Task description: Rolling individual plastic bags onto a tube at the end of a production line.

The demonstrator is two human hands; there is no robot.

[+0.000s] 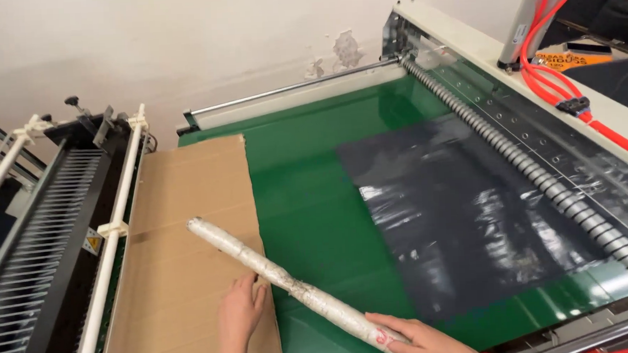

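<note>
Right hand (420, 338): curled on the wrapped tube (290, 287), lower centre.
Left hand (239, 317): flat, fingers spread, holding nothing, on cardboard sheet (183, 253).
Tube: probably stiff, light, slick; grip near its ends.

Only one view is showing here, coming from a camera on the person's head. It is looking steeply down and forward across the green conveyor belt (315, 197), facing the white wall (181, 41) behind the machine. It is sitting close, so the belt is filling most of the frame.
</note>
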